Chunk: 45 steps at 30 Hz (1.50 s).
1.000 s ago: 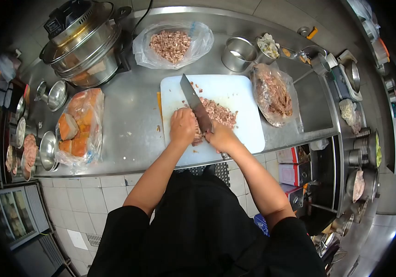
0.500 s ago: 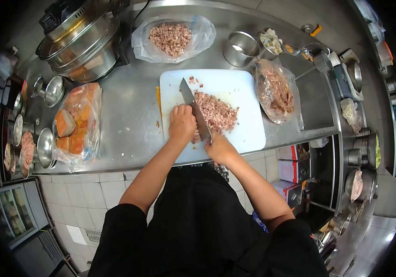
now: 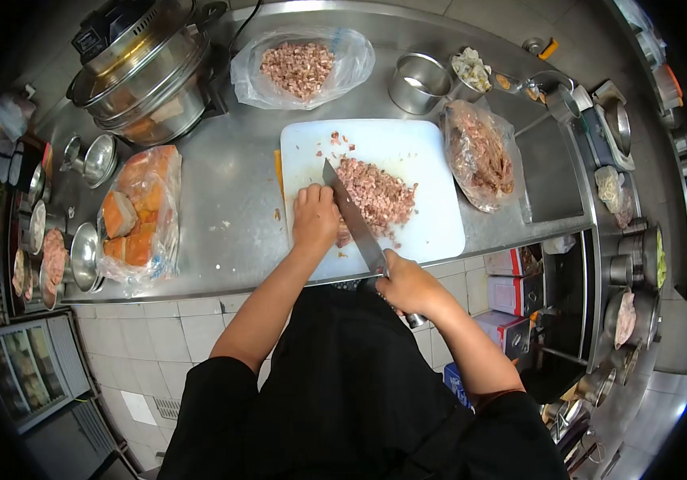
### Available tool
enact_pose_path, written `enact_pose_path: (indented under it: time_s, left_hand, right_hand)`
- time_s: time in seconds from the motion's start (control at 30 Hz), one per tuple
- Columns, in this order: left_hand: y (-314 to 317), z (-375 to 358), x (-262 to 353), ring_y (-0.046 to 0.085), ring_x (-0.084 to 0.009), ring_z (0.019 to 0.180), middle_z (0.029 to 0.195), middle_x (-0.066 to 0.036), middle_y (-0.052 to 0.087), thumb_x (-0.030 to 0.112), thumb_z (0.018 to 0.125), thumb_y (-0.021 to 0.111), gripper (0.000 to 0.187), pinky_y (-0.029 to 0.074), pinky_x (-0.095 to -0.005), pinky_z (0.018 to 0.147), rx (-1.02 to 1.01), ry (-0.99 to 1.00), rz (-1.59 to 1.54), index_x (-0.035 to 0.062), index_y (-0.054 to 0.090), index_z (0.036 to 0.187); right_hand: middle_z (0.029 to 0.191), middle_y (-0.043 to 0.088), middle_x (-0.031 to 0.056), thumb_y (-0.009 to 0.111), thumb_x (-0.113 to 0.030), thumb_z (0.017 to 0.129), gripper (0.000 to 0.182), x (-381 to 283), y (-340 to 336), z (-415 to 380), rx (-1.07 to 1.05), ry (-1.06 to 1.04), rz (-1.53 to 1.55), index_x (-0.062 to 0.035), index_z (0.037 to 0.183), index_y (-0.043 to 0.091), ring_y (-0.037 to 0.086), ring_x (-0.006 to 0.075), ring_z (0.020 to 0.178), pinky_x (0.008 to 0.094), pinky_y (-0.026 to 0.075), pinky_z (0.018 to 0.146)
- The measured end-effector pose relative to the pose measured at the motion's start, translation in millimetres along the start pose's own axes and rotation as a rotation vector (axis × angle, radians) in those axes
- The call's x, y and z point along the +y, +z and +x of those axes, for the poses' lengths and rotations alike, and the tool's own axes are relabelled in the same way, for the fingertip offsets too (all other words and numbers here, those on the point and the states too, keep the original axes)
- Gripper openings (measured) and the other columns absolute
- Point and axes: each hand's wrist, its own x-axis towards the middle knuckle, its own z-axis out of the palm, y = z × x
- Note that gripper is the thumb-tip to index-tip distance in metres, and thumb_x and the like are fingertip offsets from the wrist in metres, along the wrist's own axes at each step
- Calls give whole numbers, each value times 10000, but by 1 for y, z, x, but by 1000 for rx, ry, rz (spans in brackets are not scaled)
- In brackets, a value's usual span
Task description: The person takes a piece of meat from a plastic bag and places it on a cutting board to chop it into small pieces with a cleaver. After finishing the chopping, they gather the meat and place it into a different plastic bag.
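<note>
My right hand (image 3: 411, 286) is closed around the handle of a large kitchen knife (image 3: 358, 220). Its blade slants up and left over the white cutting board (image 3: 431, 228). My left hand (image 3: 316, 214) rests on the board with curled fingers, knuckles against the left face of the blade; anything beneath those fingers is hidden. Diced meat (image 3: 379, 192) lies in a pile right of the blade, with small bits scattered above it and a few pieces by the lower edge of the blade.
Behind the board, a plastic bag (image 3: 351, 72) holds more diced meat beside a steel pot (image 3: 421, 83). Bagged meat (image 3: 483, 156) lies to the right, next to a sink basin (image 3: 547, 172). Bagged orange-skinned blocks (image 3: 139, 212), steel bowls (image 3: 86, 256) and a large steamer-like pot (image 3: 151, 80) stand left.
My right hand has drawn the knife back toward my body and to the right, so its tip sits lower on the board. My left hand stays at nearly the same spot.
</note>
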Motion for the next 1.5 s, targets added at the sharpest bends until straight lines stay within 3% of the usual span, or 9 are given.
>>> enact_pose_path:
  time_s: [0.3,0.33,0.53,0.7,1.0,1.23,1.33,1.43,1.5]
  left_hand:
    - [-3,1,-4,508,-363,973,999,-158,551,56,827,550,175,417,-478,877,24,-12,-55,27,571,998]
    - [-4,0,-7,510,-363,965,989,-158,553,56,828,547,174,419,-476,872,56,-7,-117,27,574,998]
    - [-4,-5,-12,518,-329,947,967,-125,560,109,840,572,148,421,-458,852,72,-2,13,64,584,980]
    - [-6,-5,-8,515,-343,935,965,-140,561,92,836,558,104,420,-466,834,-11,3,47,54,566,932]
    - [-16,-10,-25,521,-369,908,939,-163,569,69,867,525,124,425,-481,829,10,-4,-146,36,581,972]
    - [-19,-13,-17,517,-358,932,988,-147,561,53,852,545,142,431,-473,842,-53,51,-7,44,579,989]
    - [-21,-11,-17,517,-356,933,971,-144,562,55,846,550,136,428,-469,846,-62,61,-16,45,580,978]
    - [-19,-12,-20,518,-357,930,958,-143,565,56,840,555,134,427,-474,838,-50,12,-71,43,581,971]
    - [-19,-16,-23,518,-357,929,952,-143,565,58,839,556,132,425,-475,836,3,17,-80,42,581,967]
  right_hand:
    - [744,665,248,526,-91,890,282,-12,9,58,169,-137,164,60,1128,539,647,329,511,440,530,552]
    - [743,665,200,548,-98,894,352,-3,8,67,143,-163,88,64,1201,488,618,258,468,388,515,507]
    - [709,669,245,528,-93,873,343,-16,-9,1,78,-73,-82,83,1167,507,664,325,534,437,551,611]
    - [737,676,255,525,-88,876,302,-11,20,26,30,-4,-19,81,1125,510,671,328,547,434,551,602]
    - [808,694,228,562,-135,881,332,2,15,71,242,-196,-67,20,1174,543,687,299,610,444,547,679]
    - [799,686,261,533,-119,883,346,-23,17,20,11,20,-76,83,1163,509,691,335,619,456,550,683]
    - [781,675,283,557,-110,876,341,13,54,83,221,-208,11,105,1136,504,680,362,586,462,556,683]
    - [799,677,281,586,-124,879,346,-14,26,81,179,-137,106,92,1138,509,678,365,590,466,556,686]
    - [778,675,265,585,-114,881,329,-12,21,77,258,-249,-100,75,1140,514,670,342,561,463,553,651]
